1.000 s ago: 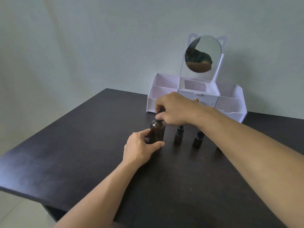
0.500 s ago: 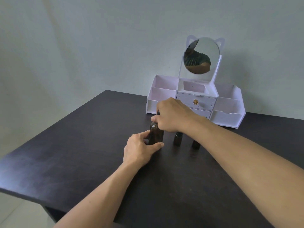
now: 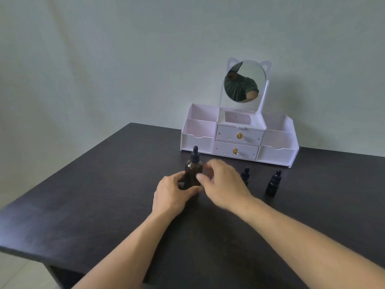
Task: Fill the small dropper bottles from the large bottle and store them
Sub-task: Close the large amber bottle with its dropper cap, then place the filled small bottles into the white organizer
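A dark, matt-surfaced table (image 3: 104, 205) with its far edge near a pale wall; on it, upright, a large amber bottle (image 3: 193, 172) with a black dropper cap, left of centre; to its right two small dark dropper bottles, the nearer one (image 3: 245, 176) partly hidden, the farther one (image 3: 273, 183) standing free, the two set apart; behind them, a white organiser (image 3: 239, 138) with open side compartments, two central drawers with gold knobs, and an oval mirror (image 3: 244, 81) on top.
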Available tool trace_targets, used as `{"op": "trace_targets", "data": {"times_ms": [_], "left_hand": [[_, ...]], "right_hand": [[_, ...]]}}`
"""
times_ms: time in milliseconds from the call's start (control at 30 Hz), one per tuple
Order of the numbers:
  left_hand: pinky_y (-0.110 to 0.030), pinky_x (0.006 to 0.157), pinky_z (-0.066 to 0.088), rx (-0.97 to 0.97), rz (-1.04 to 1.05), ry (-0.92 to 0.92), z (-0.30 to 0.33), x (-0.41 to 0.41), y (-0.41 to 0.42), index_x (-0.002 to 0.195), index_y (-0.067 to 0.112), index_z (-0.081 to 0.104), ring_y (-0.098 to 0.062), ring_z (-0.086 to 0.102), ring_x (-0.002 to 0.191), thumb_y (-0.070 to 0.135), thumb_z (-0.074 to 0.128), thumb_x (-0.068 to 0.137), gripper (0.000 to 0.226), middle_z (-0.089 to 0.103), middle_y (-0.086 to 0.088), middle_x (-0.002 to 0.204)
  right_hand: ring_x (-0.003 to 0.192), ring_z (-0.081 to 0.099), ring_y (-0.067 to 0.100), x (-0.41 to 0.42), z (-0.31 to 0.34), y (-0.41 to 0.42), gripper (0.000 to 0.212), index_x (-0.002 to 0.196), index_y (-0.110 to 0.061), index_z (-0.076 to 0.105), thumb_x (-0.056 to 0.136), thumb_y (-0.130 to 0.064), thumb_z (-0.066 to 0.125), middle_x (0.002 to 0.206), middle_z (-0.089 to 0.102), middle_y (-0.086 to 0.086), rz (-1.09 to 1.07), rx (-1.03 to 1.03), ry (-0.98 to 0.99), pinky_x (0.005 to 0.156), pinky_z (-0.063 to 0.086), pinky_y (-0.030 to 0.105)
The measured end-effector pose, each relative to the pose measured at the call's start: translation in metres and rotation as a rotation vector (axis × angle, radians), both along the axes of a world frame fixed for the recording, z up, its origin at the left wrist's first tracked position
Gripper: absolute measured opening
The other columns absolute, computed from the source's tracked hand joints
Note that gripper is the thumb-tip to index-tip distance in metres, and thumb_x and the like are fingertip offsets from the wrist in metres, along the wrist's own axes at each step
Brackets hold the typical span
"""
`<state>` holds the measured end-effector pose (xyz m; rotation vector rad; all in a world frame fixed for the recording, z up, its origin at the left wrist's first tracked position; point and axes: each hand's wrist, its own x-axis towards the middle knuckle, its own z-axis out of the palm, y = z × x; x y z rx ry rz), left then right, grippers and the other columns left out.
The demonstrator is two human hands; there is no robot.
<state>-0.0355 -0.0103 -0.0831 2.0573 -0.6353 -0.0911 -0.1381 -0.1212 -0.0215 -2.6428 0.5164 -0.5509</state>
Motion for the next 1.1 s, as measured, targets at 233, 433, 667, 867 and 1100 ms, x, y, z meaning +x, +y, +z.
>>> {"op": "trace_targets", "data": {"times_ms": [233,433,667,867,1100], "left_hand": [[-0.032,0.082,0.052,0.033,0.035,0.014,0.004,0.0,-0.002,0.111,0.032,0.07,-0.012,0.063,0.096,0.058,0.078,0.067,0.052,0.07,0.009,0.099],[-0.032,0.074,0.053,0.146,0.063,0.052,0.02,0.011,-0.015,0.101,0.025,0.073,-0.019,0.065,0.085,0.051,0.08,0.069,0.043,0.07,0.003,0.087],[-0.032,0.079,0.05,0.141,0.105,0.002,0.023,0.035,-0.052,0.118,0.016,0.064,-0.022,0.063,0.093,0.043,0.079,0.075,0.053,0.07,-0.003,0.106],[-0.043,0.091,0.052,0.194,0.127,-0.085,0.015,0.053,-0.094,0.116,0.024,0.068,-0.024,0.061,0.106,0.056,0.073,0.075,0.052,0.07,0.0,0.108],[-0.032,0.077,0.053,0.206,0.13,-0.066,0.011,0.08,-0.124,0.105,0.022,0.072,-0.022,0.065,0.088,0.053,0.075,0.074,0.044,0.071,-0.001,0.098]], "right_hand": [[0.146,0.003,-0.003,-0.086,-0.049,-0.035,0.064,0.152,-0.03,0.02,0.096,-0.056,0.036,0.159,0.012,-0.018,0.213,-0.094,0.289,0.119,0.0,0.023],[0.139,0.013,-0.014,-0.149,-0.054,-0.068,0.054,0.143,-0.036,0.038,0.093,-0.056,0.04,0.15,0.027,-0.027,-0.004,-0.133,0.211,0.111,0.006,0.009],[0.144,0.024,0.009,-0.152,-0.056,-0.113,0.05,0.14,-0.031,0.037,0.095,-0.052,0.036,0.155,0.03,-0.01,-0.272,-0.149,0.312,0.115,0.021,0.033],[0.15,0.002,0.013,-0.109,-0.055,-0.166,0.053,0.152,-0.028,0.016,0.101,-0.042,0.022,0.163,0.007,-0.007,-0.375,-0.039,0.427,0.121,0.005,0.043],[0.15,0.003,0.012,-0.106,-0.059,-0.169,0.054,0.152,-0.031,0.017,0.1,-0.044,0.023,0.162,0.009,-0.009,-0.407,-0.073,0.398,0.121,0.006,0.042]]}}
